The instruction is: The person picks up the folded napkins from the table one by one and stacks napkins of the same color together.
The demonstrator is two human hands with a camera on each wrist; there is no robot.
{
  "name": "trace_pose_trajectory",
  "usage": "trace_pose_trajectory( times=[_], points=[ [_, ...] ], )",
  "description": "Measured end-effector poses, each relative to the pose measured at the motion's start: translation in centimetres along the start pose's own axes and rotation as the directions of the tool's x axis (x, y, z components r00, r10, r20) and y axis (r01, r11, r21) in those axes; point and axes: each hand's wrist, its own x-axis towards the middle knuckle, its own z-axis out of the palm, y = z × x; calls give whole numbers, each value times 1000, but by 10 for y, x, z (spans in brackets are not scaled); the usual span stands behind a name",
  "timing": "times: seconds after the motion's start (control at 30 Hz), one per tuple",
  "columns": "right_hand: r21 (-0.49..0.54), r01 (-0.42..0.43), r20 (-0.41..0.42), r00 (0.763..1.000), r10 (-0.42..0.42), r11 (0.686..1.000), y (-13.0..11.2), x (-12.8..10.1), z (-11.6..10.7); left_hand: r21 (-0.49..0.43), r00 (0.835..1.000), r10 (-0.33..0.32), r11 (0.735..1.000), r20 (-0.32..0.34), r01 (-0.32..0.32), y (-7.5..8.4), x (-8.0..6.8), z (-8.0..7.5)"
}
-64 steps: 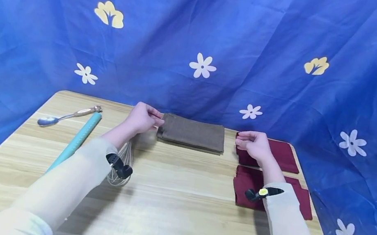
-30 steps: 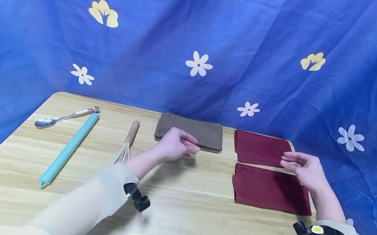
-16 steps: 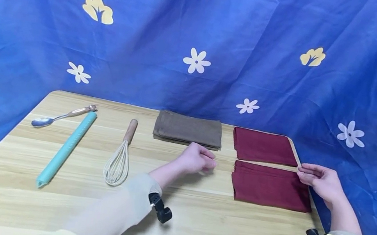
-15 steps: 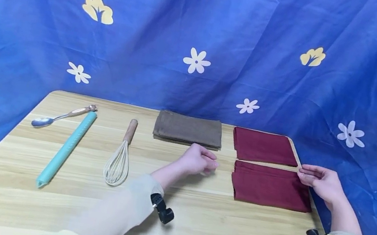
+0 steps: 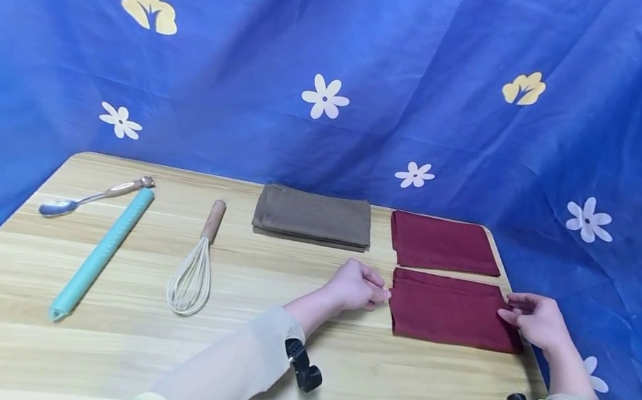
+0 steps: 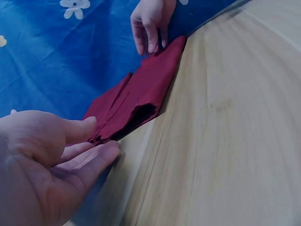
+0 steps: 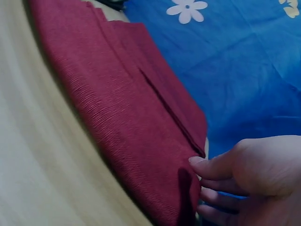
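Note:
Two folded maroon cloths lie at the table's right, the back one (image 5: 444, 244) behind the front one (image 5: 455, 314). At the front cloth's left end is my left hand (image 5: 352, 286). In the left wrist view, its thumb and fingers (image 6: 107, 149) stand apart about the cloth's near corner (image 6: 106, 125); contact is hard to make out. My right hand (image 5: 539, 323) is at the same cloth's right end. In the right wrist view, its thumb meets the edge of the cloth (image 7: 127, 117), with a gap below it and the other fingers beyond the edge.
A folded brown cloth (image 5: 314, 216) lies at the back middle. To the left are a whisk (image 5: 196, 271), a turquoise rod (image 5: 103, 252) and a spoon (image 5: 95, 196). A blue patterned curtain (image 5: 240, 73) hangs behind and right of the wooden table (image 5: 286, 258).
My left hand has travelled right from the brown cloth to the front maroon cloth's left end. My right hand has come from the back maroon cloth to the front one's right end.

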Motion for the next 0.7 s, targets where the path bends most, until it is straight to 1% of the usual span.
trace_pose_trajectory(
  times=[0.13, 0.23, 0.5, 0.57, 0.67, 0.7],
  points=[
    [-55, -10, -33, 999, 8, 998, 2, 2, 7, -22, 1000, -14, 1000, 7, 14, -1, 2, 5],
    [-47, -23, -50, 999, 21, 999, 4, 2, 9, -26, 1000, -24, 999, 15, 25, -1, 5, 8],
    [65, -104, -30, 994, 106, 992, 2, 7, 14, -64, 999, -44, 997, 23, 46, -4, 11, 11],
    [143, -119, 4, 993, 119, 983, 1, 7, 16, -64, 998, -52, 997, 25, 53, -4, 11, 10],
    [252, -150, 74, 988, 135, 956, -1, 6, 18, -66, 997, -65, 996, 30, 67, -6, 12, 10],
    [255, -156, 85, 987, 139, 954, -2, 5, 19, -64, 997, -69, 995, 33, 71, -6, 12, 10]
  ],
)
